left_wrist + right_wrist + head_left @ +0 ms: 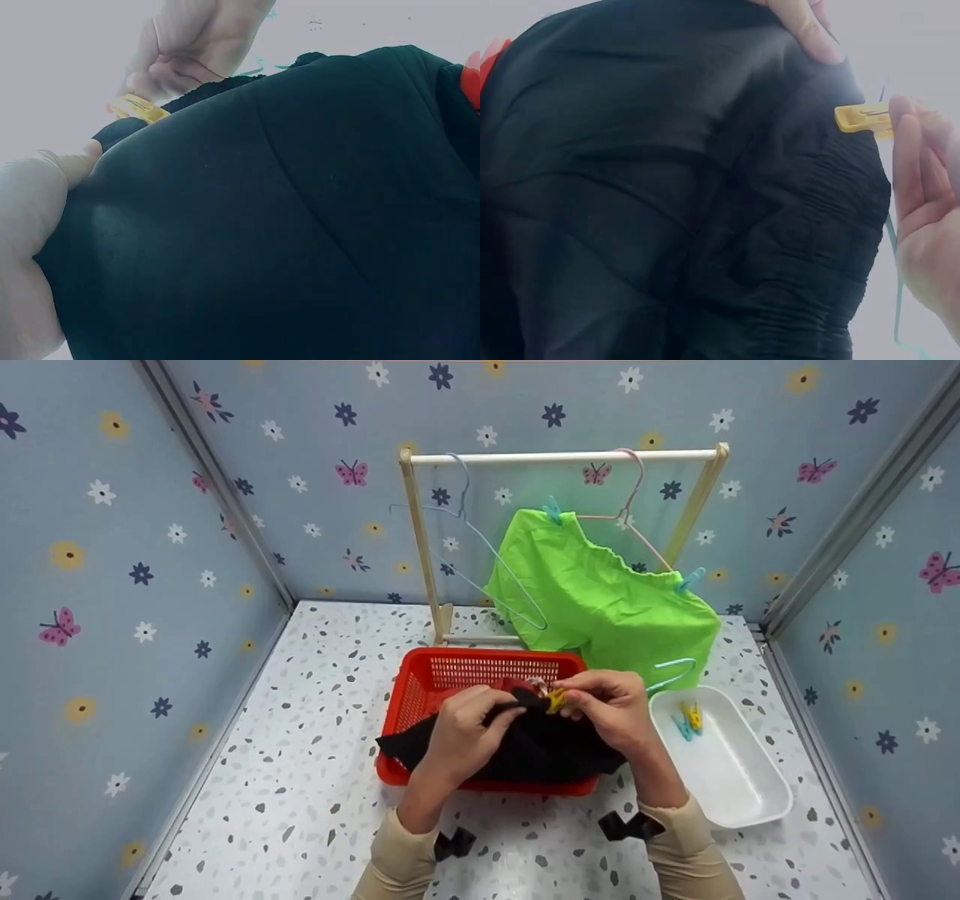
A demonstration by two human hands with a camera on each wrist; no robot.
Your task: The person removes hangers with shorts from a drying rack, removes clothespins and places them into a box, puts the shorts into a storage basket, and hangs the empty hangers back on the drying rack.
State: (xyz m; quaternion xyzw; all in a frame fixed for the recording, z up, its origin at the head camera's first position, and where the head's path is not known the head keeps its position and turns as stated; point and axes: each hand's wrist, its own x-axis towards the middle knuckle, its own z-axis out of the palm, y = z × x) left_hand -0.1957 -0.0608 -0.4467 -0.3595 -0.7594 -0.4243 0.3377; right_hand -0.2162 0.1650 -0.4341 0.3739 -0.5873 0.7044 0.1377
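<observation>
A black garment [540, 750] with a gathered elastic waistband [817, 217] is held up over the red basket [394, 712]. My left hand [461, 731] pinches its edge between thumb and fingers. At the waistband's corner, my right hand [611, 709] pinches a yellow clothespin [859, 118], whose tip lies over the cloth. The same right hand [199, 41] shows beyond the cloth in the left wrist view. A light blue hanger hook [679, 664] sticks out to the right of my right hand; the cloth and hand hide most of that hanger.
Behind stands a rack with a white rod [525, 458], carrying a bare blue hanger [510, 574] and bright green shorts [600, 592] clipped to a pink hanger [634, 484]. At right sits a white tray [757, 780] with a few yellow and blue clothespins [691, 718]. Patterned walls enclose the table.
</observation>
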